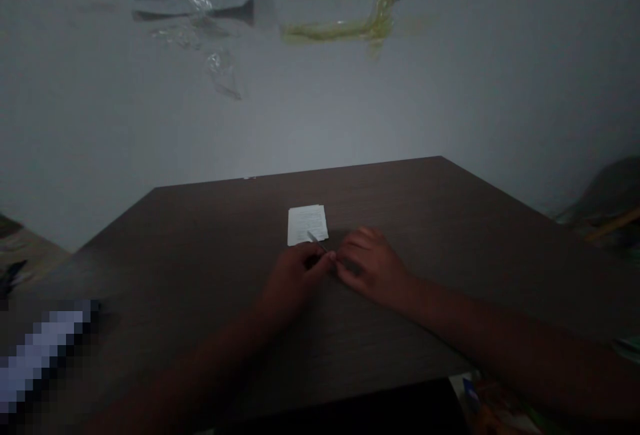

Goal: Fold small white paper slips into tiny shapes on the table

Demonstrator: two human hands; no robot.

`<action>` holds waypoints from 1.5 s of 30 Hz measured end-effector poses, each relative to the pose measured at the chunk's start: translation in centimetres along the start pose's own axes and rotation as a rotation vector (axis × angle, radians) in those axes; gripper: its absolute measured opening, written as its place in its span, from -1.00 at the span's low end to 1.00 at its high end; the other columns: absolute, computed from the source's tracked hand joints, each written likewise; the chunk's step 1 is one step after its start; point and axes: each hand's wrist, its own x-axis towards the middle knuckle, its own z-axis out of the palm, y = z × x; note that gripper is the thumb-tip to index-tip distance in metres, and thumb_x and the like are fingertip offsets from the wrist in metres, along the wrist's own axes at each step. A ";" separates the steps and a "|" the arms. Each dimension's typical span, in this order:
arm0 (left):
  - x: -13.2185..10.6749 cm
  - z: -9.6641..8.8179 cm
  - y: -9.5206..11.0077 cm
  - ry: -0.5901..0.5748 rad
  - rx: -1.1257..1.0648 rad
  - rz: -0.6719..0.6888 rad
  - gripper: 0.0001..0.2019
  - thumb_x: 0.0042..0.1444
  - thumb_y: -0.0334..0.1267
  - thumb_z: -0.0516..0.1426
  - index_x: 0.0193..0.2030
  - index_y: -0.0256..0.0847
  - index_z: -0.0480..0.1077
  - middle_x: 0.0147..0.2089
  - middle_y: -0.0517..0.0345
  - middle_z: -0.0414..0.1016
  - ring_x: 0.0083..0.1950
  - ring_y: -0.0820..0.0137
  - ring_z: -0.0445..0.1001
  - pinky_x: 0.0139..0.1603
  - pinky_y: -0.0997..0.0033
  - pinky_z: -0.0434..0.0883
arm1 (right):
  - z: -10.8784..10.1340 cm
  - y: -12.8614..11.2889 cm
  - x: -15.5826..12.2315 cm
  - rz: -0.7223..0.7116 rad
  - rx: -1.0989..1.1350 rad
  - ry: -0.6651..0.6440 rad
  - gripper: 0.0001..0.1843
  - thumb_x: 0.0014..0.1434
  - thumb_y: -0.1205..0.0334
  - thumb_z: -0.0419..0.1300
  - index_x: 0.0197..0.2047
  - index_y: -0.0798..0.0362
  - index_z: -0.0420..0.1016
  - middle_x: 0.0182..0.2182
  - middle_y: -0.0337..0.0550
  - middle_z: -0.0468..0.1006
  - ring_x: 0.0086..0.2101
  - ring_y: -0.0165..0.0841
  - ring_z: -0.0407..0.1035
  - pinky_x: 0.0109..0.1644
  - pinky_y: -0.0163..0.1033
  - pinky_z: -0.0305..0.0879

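Over the middle of the dark table, my left hand (299,274) pinches a thin, pale, stick-like object (316,239) between thumb and fingers; its exact kind is too dim to tell. The object's far end points up and left, over a small stack of white printed paper sheets (306,220) lying flat on the table. My right hand (369,263) meets the left at the fingertips. Its thumb and index finger are closed at the object's near end, which the fingers mostly hide.
The brown wood-grain table (210,222) reaches back to a pale wall (320,115) with taped papers on it. A blurred-out, screen-like item (43,348) lies at the left. Assorted things (500,408) lie below the table's front right edge.
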 end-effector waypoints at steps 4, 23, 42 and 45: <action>0.2 0.2 -0.1 -0.014 -0.040 -0.044 -0.75 0.28 -0.07 0.15 -0.37 -0.12 0.48 -0.35 0.18 0.55 -0.27 0.28 0.49 -0.17 0.28 0.41 | -0.2 -0.2 0.0 -0.055 -0.031 -0.011 -0.90 0.40 0.30 0.33 -0.21 0.02 0.55 -0.29 -0.16 0.63 -0.20 -0.19 0.44 -0.10 -0.05 0.27; -0.7 -1.5 0.5 0.087 0.667 0.443 -0.84 0.23 -0.47 0.18 -0.26 -0.12 0.32 -0.24 0.14 0.52 -0.19 0.24 0.49 -0.12 0.22 0.40 | -1.1 -0.2 -0.1 -0.048 -0.010 0.133 -0.88 0.44 0.33 0.27 0.00 -0.01 0.59 -0.05 -0.04 0.65 0.02 -0.10 0.46 0.18 0.13 0.41; -0.9 -1.1 1.7 0.091 0.692 0.533 -0.87 0.24 -0.45 0.19 -0.26 -0.11 0.43 -0.23 0.15 0.59 -0.12 0.16 0.50 -0.06 0.11 0.32 | -1.3 -1.3 0.4 -0.066 0.028 0.067 -0.84 0.49 0.31 0.22 -0.18 0.00 0.60 -0.23 -0.13 0.68 -0.13 -0.17 0.46 0.01 0.00 0.33; -0.9 -1.1 1.8 0.086 0.689 0.545 -0.87 0.21 -0.44 0.21 -0.27 -0.11 0.42 -0.23 0.17 0.59 -0.13 0.18 0.48 -0.06 0.12 0.28 | -1.5 -1.6 0.5 -0.069 0.024 0.057 -0.81 0.51 0.31 0.20 -0.16 -0.01 0.61 -0.24 -0.13 0.68 -0.14 -0.18 0.48 0.01 0.02 0.33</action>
